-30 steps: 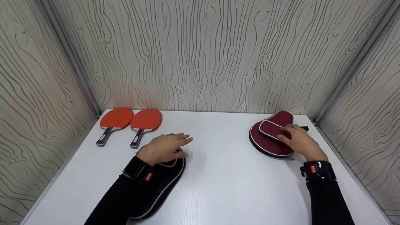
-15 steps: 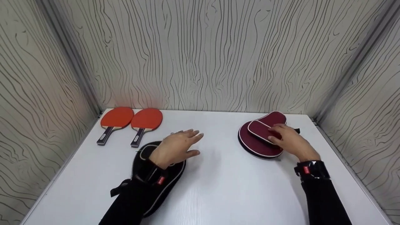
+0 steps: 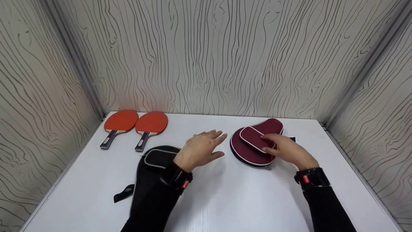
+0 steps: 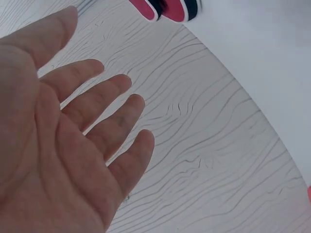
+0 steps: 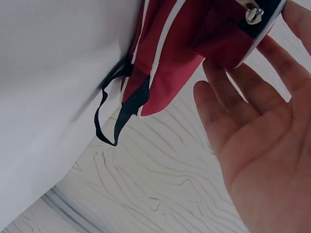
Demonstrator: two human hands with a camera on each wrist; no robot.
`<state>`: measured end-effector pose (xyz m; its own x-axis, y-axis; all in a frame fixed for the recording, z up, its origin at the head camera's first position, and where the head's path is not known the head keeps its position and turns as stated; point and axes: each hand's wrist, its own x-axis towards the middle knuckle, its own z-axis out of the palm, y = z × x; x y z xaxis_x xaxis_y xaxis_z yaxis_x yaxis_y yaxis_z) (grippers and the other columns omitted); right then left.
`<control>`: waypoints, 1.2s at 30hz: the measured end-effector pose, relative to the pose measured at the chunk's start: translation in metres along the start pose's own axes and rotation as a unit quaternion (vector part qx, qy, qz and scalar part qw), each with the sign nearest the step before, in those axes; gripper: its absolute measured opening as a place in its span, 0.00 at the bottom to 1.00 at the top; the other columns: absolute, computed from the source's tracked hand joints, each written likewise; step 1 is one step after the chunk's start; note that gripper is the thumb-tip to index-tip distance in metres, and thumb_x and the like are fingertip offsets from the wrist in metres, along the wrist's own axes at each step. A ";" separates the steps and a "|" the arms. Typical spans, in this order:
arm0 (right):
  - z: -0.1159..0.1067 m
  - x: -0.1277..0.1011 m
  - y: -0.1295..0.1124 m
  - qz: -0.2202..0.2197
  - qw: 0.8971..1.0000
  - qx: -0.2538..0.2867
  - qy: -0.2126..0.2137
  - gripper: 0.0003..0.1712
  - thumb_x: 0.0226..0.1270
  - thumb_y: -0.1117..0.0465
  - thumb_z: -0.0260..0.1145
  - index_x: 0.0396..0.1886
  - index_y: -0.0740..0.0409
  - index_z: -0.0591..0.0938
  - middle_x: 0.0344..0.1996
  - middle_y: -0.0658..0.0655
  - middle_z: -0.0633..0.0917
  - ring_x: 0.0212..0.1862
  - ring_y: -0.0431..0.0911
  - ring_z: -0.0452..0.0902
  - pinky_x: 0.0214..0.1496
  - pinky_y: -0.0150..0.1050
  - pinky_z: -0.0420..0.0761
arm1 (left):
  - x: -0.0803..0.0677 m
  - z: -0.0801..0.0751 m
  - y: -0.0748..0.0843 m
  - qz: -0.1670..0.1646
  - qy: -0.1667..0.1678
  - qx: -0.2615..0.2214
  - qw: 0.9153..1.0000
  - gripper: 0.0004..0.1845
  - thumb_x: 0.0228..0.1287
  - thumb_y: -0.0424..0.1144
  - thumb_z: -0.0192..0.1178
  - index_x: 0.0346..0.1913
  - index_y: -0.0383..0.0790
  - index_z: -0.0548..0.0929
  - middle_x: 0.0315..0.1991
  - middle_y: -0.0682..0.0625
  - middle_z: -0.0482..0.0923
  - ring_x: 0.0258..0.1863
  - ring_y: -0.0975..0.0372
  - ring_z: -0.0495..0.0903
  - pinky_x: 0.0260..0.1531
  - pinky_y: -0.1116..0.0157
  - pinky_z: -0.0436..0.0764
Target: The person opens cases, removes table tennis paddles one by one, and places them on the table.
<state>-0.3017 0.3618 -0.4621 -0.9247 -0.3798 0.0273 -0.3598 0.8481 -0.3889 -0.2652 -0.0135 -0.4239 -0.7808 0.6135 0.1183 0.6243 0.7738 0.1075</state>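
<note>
Maroon zip-up paddle case w/ white piping (image 3: 254,143) lies flat on the white table (image 3: 231,199), right of centre. Right hand (image 3: 285,149) rests on it, fingers (image 3: 268,139) laid nearly straight over the small front pocket, not gripping. Left hand (image 3: 201,149) hovers at the case's 9 o'clock, fingers spread, holding nothing, just short of its rim. Step looks like positioning the case between both hands. Next move prob. needs the left hand steadying the rim while the right finds the zip pull at 5 o'clock.
</note>
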 end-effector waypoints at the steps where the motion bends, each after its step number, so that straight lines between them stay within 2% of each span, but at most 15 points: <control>1: 0.002 0.001 -0.002 -0.004 1.000 0.001 0.000 0.35 0.87 0.53 0.75 0.83 0.65 0.81 0.76 0.70 0.87 0.66 0.58 0.87 0.77 0.67 0.85 | 0.002 0.002 0.003 0.002 0.003 0.001 1.000 0.36 0.89 0.54 0.67 0.91 0.48 0.75 0.88 0.47 0.77 0.90 0.52 0.76 0.89 0.48 0.78; 5: 0.011 0.004 -0.012 -0.017 1.000 0.011 -0.003 0.34 0.87 0.53 0.75 0.84 0.62 0.81 0.76 0.66 0.88 0.70 0.59 0.87 0.80 0.67 0.84 | 0.012 0.009 0.012 0.004 0.007 -0.004 1.000 0.36 0.89 0.55 0.67 0.91 0.49 0.74 0.88 0.48 0.78 0.89 0.52 0.76 0.88 0.49 0.79; 9: 0.018 0.006 -0.020 -0.032 0.999 0.022 -0.007 0.33 0.88 0.53 0.75 0.84 0.59 0.82 0.77 0.64 0.89 0.77 0.60 0.86 0.82 0.68 0.83 | 0.024 0.020 0.015 -0.002 -0.006 -0.016 1.000 0.38 0.90 0.57 0.66 0.93 0.50 0.71 0.91 0.48 0.74 0.90 0.52 0.75 0.87 0.46 0.81; 18: 0.028 0.010 -0.035 -0.061 0.997 0.028 -0.027 0.34 0.88 0.49 0.75 0.84 0.57 0.82 0.78 0.60 0.88 0.82 0.61 0.83 0.86 0.67 0.81 | 0.048 0.051 0.007 -0.017 -0.023 -0.050 0.998 0.42 0.90 0.60 0.64 0.95 0.50 0.66 0.95 0.50 0.66 0.94 0.52 0.68 0.85 0.37 0.81; 25: 0.031 0.011 -0.043 -0.073 0.996 0.033 -0.046 0.34 0.88 0.48 0.75 0.84 0.57 0.83 0.79 0.60 0.87 0.83 0.61 0.82 0.86 0.67 0.81 | 0.060 0.065 0.000 -0.006 -0.025 -0.061 0.998 0.46 0.88 0.64 0.65 0.96 0.49 0.64 0.97 0.51 0.62 0.97 0.54 0.61 0.88 0.38 0.78; 30: 0.031 0.010 -0.045 -0.080 0.995 0.035 -0.053 0.33 0.89 0.47 0.74 0.84 0.54 0.83 0.80 0.59 0.87 0.83 0.61 0.82 0.86 0.68 0.81 | 0.062 0.069 -0.004 -0.008 -0.033 -0.066 0.997 0.45 0.88 0.64 0.65 0.95 0.49 0.66 0.96 0.51 0.64 0.96 0.53 0.63 0.88 0.37 0.77; 36: 0.025 0.008 -0.042 -0.093 0.994 0.013 -0.049 0.31 0.90 0.48 0.72 0.85 0.51 0.83 0.82 0.60 0.85 0.85 0.62 0.80 0.88 0.68 0.79 | 0.063 0.069 -0.004 -0.017 -0.024 -0.064 0.998 0.43 0.86 0.65 0.67 0.92 0.48 0.72 0.92 0.48 0.73 0.93 0.51 0.71 0.86 0.41 0.81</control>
<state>-0.2909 0.3141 -0.4690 -0.8253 -0.5646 0.0113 -0.5187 0.7501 -0.4101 -0.3183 0.0333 -0.4854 -0.7998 0.5966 0.0657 0.5934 0.7696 0.2357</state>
